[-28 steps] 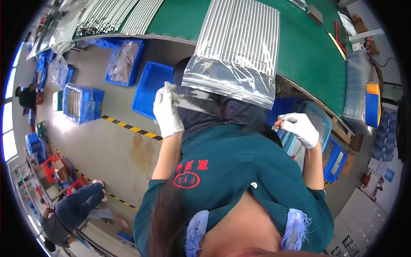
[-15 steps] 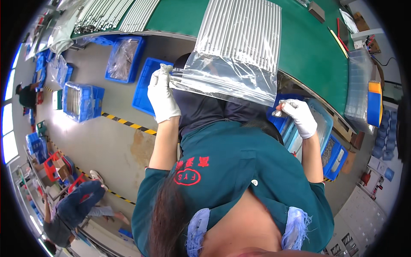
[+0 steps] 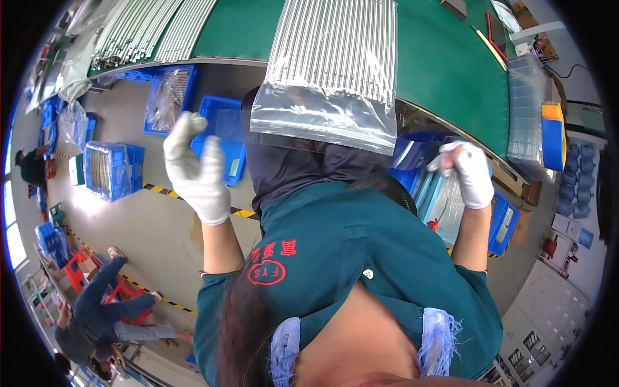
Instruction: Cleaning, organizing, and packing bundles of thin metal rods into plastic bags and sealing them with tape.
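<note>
A clear plastic zip bag (image 3: 322, 122) holds a row of metal rods (image 3: 332, 48). It lies on the green table, and its flat rod-free end hangs over the near edge above my lap. My left hand (image 3: 196, 171), in a white glove, is raised to the left of the bag, apart from it. Its thumb and fingers are spread, with nothing between them. To the right of the bag is my right hand (image 3: 469, 174), also gloved, with some fingertips bare. Its fingers are loosely bent, apart and slightly blurred; I see nothing in them. Neither hand touches the bag.
More rods (image 3: 138, 32) lie in rows at the table's far left. Blue bins (image 3: 222, 119) stand on the floor below. At right are clear plastic bags (image 3: 530, 122), tape rolls (image 3: 553, 138) and a yellow pen-like stick (image 3: 490, 48). Other people (image 3: 97, 303) are at lower left.
My left hand has let go of the bag's left corner, moved left and opened. My right hand has loosened its fingers. The bag and table appear shifted left in view.
</note>
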`<act>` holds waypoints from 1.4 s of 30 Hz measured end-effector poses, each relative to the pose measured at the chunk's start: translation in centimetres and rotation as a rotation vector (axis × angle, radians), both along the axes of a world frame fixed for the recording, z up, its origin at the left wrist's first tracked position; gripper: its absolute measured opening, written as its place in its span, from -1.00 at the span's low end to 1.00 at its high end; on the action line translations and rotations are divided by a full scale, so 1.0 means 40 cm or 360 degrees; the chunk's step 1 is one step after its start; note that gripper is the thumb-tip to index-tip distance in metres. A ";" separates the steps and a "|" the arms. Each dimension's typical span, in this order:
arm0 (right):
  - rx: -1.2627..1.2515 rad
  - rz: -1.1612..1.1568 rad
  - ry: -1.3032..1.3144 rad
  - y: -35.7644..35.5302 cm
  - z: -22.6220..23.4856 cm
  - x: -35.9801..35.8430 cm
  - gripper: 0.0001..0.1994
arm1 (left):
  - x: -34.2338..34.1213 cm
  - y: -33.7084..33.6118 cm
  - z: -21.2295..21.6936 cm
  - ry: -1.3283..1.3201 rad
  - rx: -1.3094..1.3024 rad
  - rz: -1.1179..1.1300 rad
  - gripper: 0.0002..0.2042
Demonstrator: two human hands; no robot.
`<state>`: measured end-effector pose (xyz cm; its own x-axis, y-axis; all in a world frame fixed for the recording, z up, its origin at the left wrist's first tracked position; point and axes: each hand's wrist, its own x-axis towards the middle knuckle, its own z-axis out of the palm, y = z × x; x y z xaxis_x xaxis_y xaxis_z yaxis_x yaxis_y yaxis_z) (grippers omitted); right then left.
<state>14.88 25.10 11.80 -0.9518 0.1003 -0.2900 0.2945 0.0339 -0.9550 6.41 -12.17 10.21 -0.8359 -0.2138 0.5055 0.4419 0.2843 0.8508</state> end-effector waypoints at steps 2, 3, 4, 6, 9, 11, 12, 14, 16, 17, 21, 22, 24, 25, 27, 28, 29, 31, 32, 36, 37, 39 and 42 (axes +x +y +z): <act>0.0008 -0.0274 0.0366 0.016 0.019 0.013 -0.62 | -0.009 0.000 0.013 0.0505 -0.0843 -0.0122 -0.45; 0.0082 -0.0279 0.0549 0.004 0.035 0.013 -0.60 | -0.020 0.013 0.049 0.0543 -0.1033 -0.0367 -0.40; 0.0159 -0.0281 0.0729 -0.021 0.050 0.013 -0.58 | -0.032 0.039 0.055 0.0610 -0.1068 -0.0479 -0.38; 0.0768 0.0071 0.0990 -0.079 0.063 -0.009 -0.51 | -0.024 0.063 0.080 0.0372 -0.1445 -0.0688 -0.38; 0.1968 0.0932 0.1188 -0.184 0.085 -0.077 -0.40 | -0.010 0.088 0.008 0.0247 -0.1750 -0.0599 -0.39; 0.2029 0.0939 0.1124 -0.215 0.029 -0.079 -0.40 | -0.040 0.093 -0.004 0.0254 -0.1844 -0.0537 -0.44; 0.2042 0.0911 0.1088 -0.218 0.006 -0.081 -0.41 | -0.052 0.084 -0.011 0.0247 -0.1923 -0.0489 -0.48; 0.2083 0.0828 0.1137 -0.208 0.006 -0.081 -0.51 | -0.069 0.066 -0.012 0.0236 -0.1972 -0.0421 -0.54; 0.2085 0.0787 0.1204 -0.195 0.016 -0.078 -0.67 | -0.084 0.038 -0.016 0.0297 -0.1983 -0.0432 -0.57; 0.2083 0.0790 0.1208 -0.184 0.011 -0.077 -0.67 | -0.087 0.027 -0.011 0.0333 -0.1940 -0.0422 -0.62; 0.1987 0.0698 0.1273 -0.153 0.005 -0.075 -0.79 | -0.118 0.008 0.017 0.0375 -0.1859 -0.0518 -0.71; 0.1824 0.0612 0.1167 -0.142 -0.005 -0.074 -0.81 | -0.132 -0.002 0.016 0.0362 -0.1808 -0.0558 -0.73; 0.1542 0.0435 0.1014 -0.137 -0.008 -0.086 -0.86 | -0.156 -0.008 0.023 0.0359 -0.1673 -0.0591 -0.86; 0.1418 0.0343 0.0894 -0.134 -0.006 -0.094 -0.87 | -0.172 -0.011 0.040 0.0277 -0.1601 -0.0657 -0.89; 0.1048 0.0141 0.0639 -0.117 -0.016 -0.116 -0.85 | -0.215 -0.015 0.051 0.0225 -0.1412 -0.0707 -0.92; 0.0909 0.0009 0.0581 -0.101 -0.032 -0.128 -0.83 | -0.232 -0.002 0.068 0.0087 -0.1358 -0.0708 -0.90; 0.0770 -0.0123 0.0523 -0.089 -0.042 -0.141 -0.81 | -0.248 0.012 0.084 -0.0049 -0.1302 -0.0710 -0.89; 0.0783 -0.0179 0.0360 -0.091 -0.019 -0.182 -0.77 | -0.278 0.022 0.073 0.0046 -0.1251 -0.0638 -0.88; 0.0991 -0.0157 0.0324 -0.098 -0.003 -0.206 -0.76 | -0.292 0.029 0.075 0.0097 -0.1331 -0.0585 -0.90; 0.1442 0.0033 0.0297 -0.077 -0.011 -0.273 -0.71 | -0.348 0.046 0.030 0.0158 -0.1572 -0.0520 -0.76; 0.1666 0.0102 0.0422 -0.080 -0.008 -0.276 -0.70 | -0.357 0.034 0.013 0.0409 -0.1871 -0.0450 -0.87; 0.1781 0.0158 0.0480 -0.078 0.001 -0.279 -0.70 | -0.359 0.022 0.000 0.0371 -0.1902 -0.0384 -0.89; 0.2085 0.0308 0.0454 -0.074 0.056 -0.279 -0.70 | -0.351 0.003 0.002 0.0158 -0.1851 -0.0156 -0.84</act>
